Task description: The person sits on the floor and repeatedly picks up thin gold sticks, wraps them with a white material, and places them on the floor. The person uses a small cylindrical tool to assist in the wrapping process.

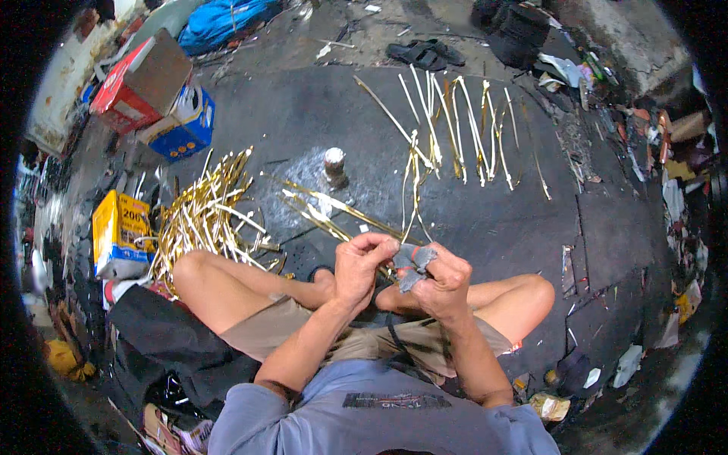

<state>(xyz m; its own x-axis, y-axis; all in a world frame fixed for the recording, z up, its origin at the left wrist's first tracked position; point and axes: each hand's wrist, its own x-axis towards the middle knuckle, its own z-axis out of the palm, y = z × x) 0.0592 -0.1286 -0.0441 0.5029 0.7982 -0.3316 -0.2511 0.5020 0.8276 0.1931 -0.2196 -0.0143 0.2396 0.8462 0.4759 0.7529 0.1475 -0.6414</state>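
In the head view, a person is sitting with both knees spread on a dark mat, and the two hands are meeting in front of the body. The left hand is keeping a narrow grip, thumb and fingertips pressing close together just beside a piece of gray cloth, though I cannot tell what is lying between them. The right hand is curling its fingers inward; the gray cloth, with orange-red bands around it, is covering its fingertips and hiding whether that grip is closing on anything. A few gold-and-white strips are lying slantwise on the mat, running from the upper left toward the hands, while a pair of pale strips is stretching from just above the hands toward the far side. Farther off to the right, a loose row of strips is lying spread out, mostly side by side. A tangled heap of gold-and-white strips is spreading near the left knee. Beyond the slanting strips, a short white-topped post is standing amid pale powder. A yellow-and-blue box is standing beside the heap, a blue box and a red box are sitting farther back, and dark sandals are lying past the mat's far edge
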